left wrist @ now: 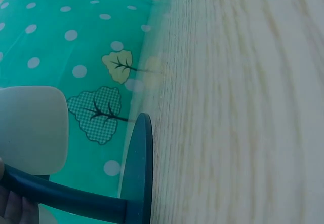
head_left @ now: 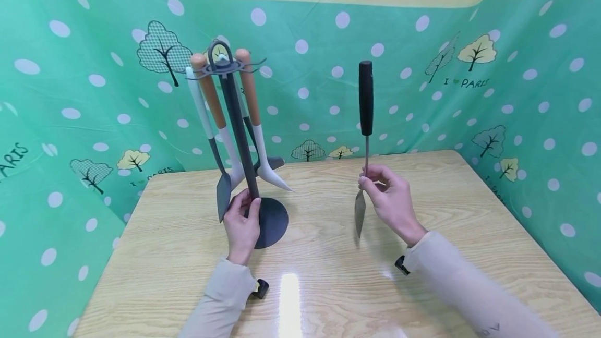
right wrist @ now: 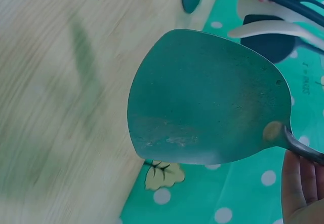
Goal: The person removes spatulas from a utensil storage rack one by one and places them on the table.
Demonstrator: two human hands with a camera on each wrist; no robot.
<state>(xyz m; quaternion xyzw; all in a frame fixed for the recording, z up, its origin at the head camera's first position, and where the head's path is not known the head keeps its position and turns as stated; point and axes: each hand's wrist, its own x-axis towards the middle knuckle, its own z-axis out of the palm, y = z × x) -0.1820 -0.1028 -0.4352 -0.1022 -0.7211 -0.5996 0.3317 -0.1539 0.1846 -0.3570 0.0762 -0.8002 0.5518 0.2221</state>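
A dark utensil stand (head_left: 240,134) with a round base (head_left: 275,221) stands on the table, tilted in the head view. My left hand (head_left: 241,231) grips its pole low, just above the base. Off to the right, my right hand (head_left: 392,200) pinches the thin metal shaft of a wok turner (head_left: 366,98). The turner is upright with its black handle on top and its blade (right wrist: 207,97) pointing down, apart from the stand. Its wide, scuffed metal blade fills the middle of the right wrist view.
From the stand's ring hang several utensils: a white-handled turner (head_left: 223,194), wooden-handled ones with white heads (head_left: 267,171), and a dark-headed one behind (head_left: 276,163). The wooden table (head_left: 319,286) ends at a green dotted cloth (head_left: 310,98) at the back and sides.
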